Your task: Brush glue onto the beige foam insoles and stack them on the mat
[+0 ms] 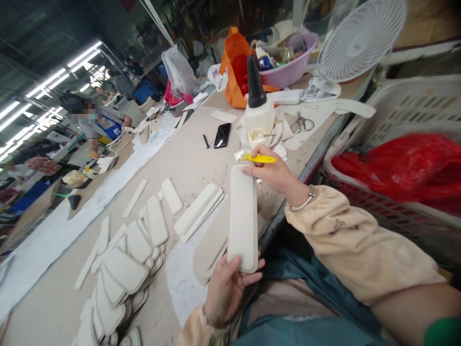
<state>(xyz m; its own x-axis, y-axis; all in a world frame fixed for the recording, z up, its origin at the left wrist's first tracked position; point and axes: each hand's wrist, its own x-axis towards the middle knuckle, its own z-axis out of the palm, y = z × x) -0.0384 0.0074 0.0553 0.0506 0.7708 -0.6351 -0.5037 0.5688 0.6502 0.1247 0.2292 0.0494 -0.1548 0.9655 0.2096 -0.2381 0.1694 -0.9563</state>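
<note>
My left hand [226, 288] grips the near end of a long white rounded panel [243, 216], holding it over the table edge. My right hand [273, 173] is closed on a small yellow tool [259, 158] at the panel's far end. A white glue bottle with a black nozzle [257, 108] stands just beyond my right hand on crumpled cloth.
Overlapping rows of white panels [129, 259] and a small stack of strips [198, 211] lie on the beige table [187, 158]. Scissors [301, 122], a black phone [222, 135], an orange bag [236, 67], a pink basin [291, 67] and a fan [360, 38] sit farther back. A white basket with red plastic [399, 163] is to the right. Another person [90, 125] works at the far left.
</note>
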